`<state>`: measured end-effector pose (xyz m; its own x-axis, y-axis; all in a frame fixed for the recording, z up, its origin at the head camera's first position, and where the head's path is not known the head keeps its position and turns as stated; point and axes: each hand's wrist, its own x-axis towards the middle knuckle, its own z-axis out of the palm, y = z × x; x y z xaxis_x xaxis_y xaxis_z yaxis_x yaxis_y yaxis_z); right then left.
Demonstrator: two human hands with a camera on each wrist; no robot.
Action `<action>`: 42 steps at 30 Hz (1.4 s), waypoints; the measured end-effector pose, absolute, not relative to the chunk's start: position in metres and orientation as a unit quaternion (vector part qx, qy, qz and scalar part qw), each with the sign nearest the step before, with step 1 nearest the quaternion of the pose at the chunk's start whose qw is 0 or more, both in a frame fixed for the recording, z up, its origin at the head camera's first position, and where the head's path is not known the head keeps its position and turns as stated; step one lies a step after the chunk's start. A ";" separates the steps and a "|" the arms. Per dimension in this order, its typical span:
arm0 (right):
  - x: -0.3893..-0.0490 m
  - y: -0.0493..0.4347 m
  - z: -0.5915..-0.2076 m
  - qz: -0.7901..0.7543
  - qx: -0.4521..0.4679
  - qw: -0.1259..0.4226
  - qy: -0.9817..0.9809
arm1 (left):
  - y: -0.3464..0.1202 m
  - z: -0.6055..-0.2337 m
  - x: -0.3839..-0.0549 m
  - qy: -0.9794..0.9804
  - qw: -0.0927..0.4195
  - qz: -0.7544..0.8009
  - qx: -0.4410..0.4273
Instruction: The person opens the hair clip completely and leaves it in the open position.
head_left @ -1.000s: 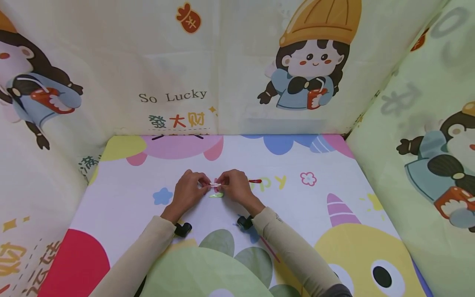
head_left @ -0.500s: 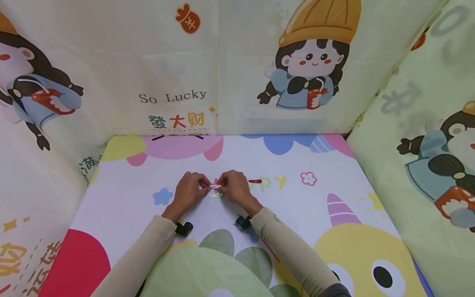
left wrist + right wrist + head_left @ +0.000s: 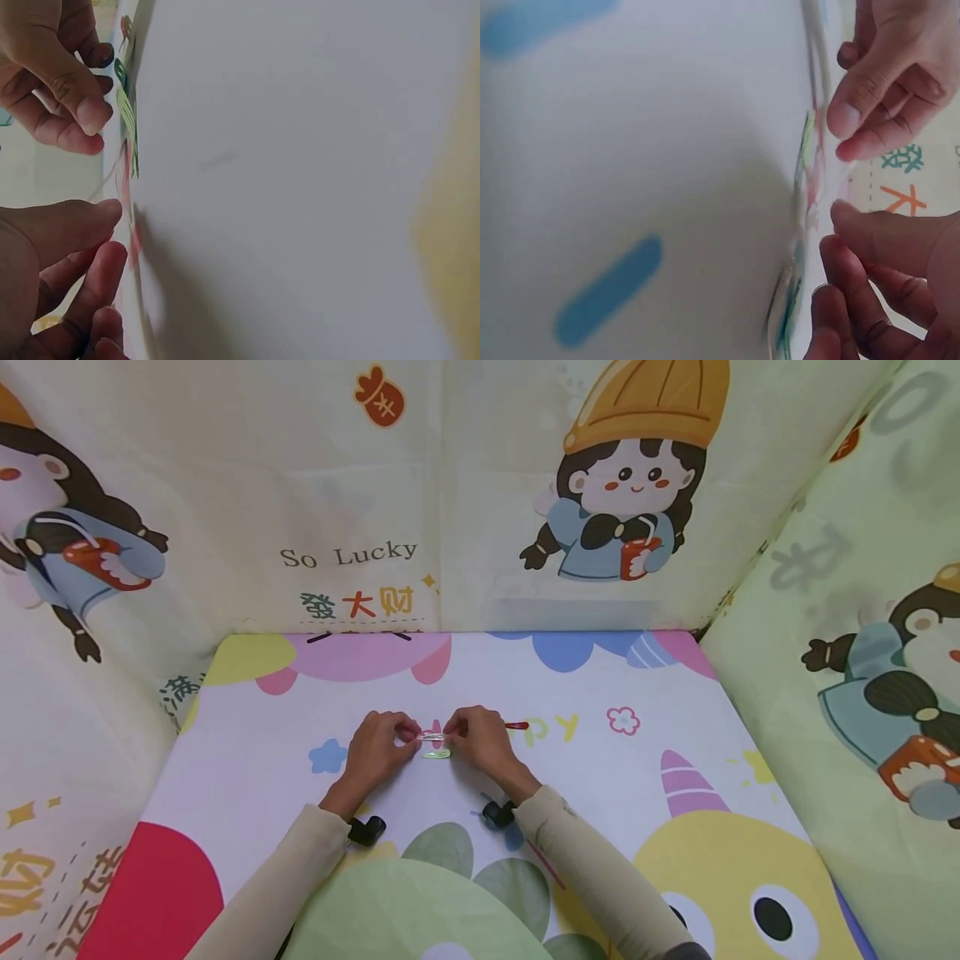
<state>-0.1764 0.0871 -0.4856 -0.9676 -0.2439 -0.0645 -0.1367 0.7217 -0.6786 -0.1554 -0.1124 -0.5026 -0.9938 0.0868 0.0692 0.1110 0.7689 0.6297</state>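
Note:
Near the middle of the table in the head view, my left hand point(image 3: 378, 747) pinches one end of a small pale snap hair clip point(image 3: 431, 737) between thumb and fingertips. My right hand point(image 3: 482, 742) is just right of the clip's other end. Its thumb and index tips are close to each other with a small gap, and nothing shows between them in the right wrist view. A green hair clip point(image 3: 437, 755) lies on the table below the pale one. To the right, a red hair clip point(image 3: 517, 726) is partly hidden behind the right hand.
The table point(image 3: 570, 777) has a white cover printed with cartoon shapes and letters. A printed cloth wall point(image 3: 465, 527) rises at its back edge, with more cloth on both sides. A dark wrist camera point(image 3: 367, 831) is strapped to each sleeve.
The hands have drawn slightly apart: the left a little left with the pale clip, the right a little right and off its end. The green and red clips stay in place.

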 end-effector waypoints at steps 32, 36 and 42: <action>-0.158 0.088 -0.484 -0.388 -0.131 0.080 0.909 | -0.117 -0.499 -0.133 -0.891 -0.038 -0.449 -0.057; -0.157 0.088 -0.483 -0.423 -0.125 0.084 0.893 | -0.119 -0.494 -0.131 -0.878 -0.044 -0.473 -0.057; -0.157 0.089 -0.480 -0.462 -0.127 0.092 0.873 | -0.123 -0.490 -0.128 -0.858 -0.054 -0.508 -0.052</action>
<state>-0.1574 0.0889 -0.4797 -0.9512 -0.3056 -0.0429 -0.1364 0.5412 -0.8298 -0.1279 -0.1227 -0.4899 -0.9887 0.1448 -0.0397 0.0348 0.4786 0.8774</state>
